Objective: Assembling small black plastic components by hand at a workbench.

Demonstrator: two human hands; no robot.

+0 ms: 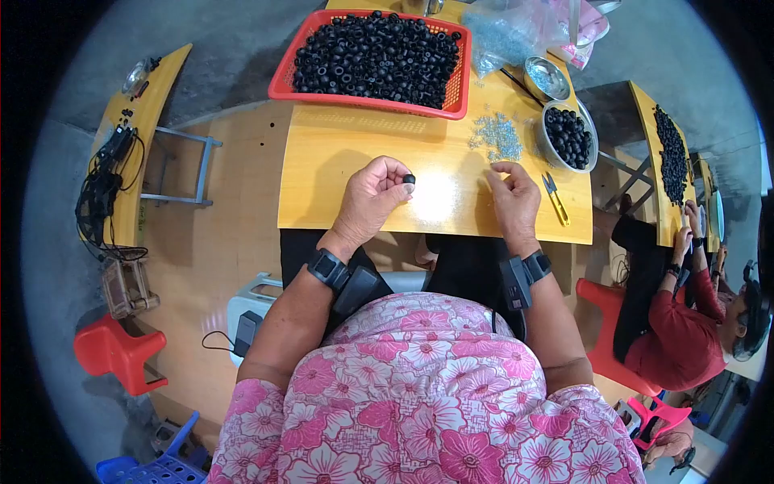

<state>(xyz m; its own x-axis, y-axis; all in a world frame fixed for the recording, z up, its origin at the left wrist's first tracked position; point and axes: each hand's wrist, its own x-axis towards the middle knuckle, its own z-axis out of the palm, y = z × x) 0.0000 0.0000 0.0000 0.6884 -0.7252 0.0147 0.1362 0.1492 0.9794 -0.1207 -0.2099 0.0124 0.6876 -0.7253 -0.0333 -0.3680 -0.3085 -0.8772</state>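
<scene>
Over the near part of the wooden table, my left hand pinches a small round black cap between thumb and forefinger. My right hand hovers to its right with thumb and forefinger drawn together; whatever lies between those fingertips, if anything, is too small to make out. Just beyond the right hand are scattered small clear pieces. A pair of yellow-handled thread snips rests beside that hand. Farther right, a clear plastic bowl holds many black caps.
A red plastic basket heaped with black caps occupies the table's far side. Behind the clear bowl stand a metal bowl and a clear bag of small pieces. At right, a person in red works at another table. A red stool stands left.
</scene>
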